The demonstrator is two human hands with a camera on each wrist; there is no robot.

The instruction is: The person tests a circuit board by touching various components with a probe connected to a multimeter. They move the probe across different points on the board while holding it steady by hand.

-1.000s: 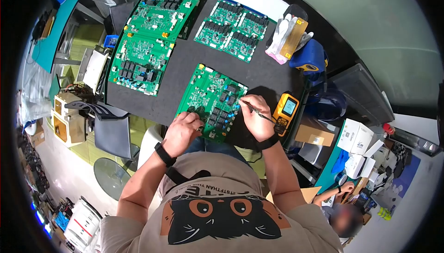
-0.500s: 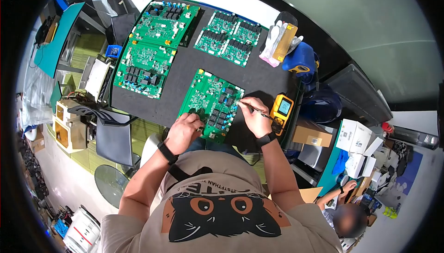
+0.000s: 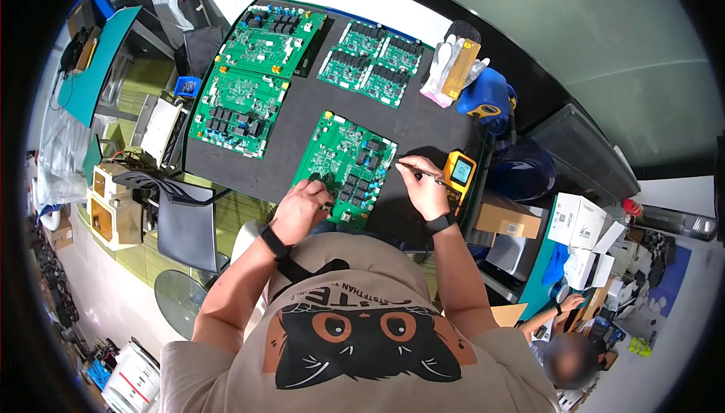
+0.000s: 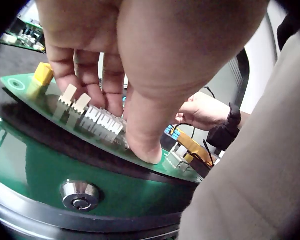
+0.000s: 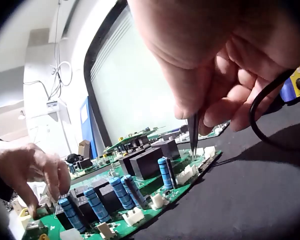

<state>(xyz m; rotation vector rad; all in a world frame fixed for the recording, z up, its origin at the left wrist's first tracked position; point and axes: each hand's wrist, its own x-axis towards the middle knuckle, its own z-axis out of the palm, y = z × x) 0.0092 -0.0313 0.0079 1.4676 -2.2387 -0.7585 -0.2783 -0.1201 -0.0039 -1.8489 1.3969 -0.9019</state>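
A green circuit board [image 3: 321,148] with black relays, blue cylindrical parts and white connectors lies at the table's near edge. My left hand [image 3: 300,205] holds its left side. In the left wrist view the thumb [image 4: 146,142] presses at the board's rim and the fingers reach down behind white connectors [image 4: 102,122]. My right hand [image 3: 424,190] pinches a dark, two-pronged tweezer-like probe [image 5: 193,135] beside the board's right edge. In the right wrist view its tips are close to white connectors. Right of that hand is an orange handheld meter [image 3: 461,171] with a lit screen.
Two large green boards [image 3: 242,103] stand at the table's left, with several smaller boards [image 3: 370,61] at the back. Gloves with a yellow-brown box [image 3: 459,69] and a blue device [image 3: 483,95] line the right edge. A black cable [image 5: 257,107] loops beside my right hand.
My right hand has shifted slightly right, and the probe's tips have drawn from over the board to its right edge. My left hand keeps its place on the board. The head view has tilted a little.
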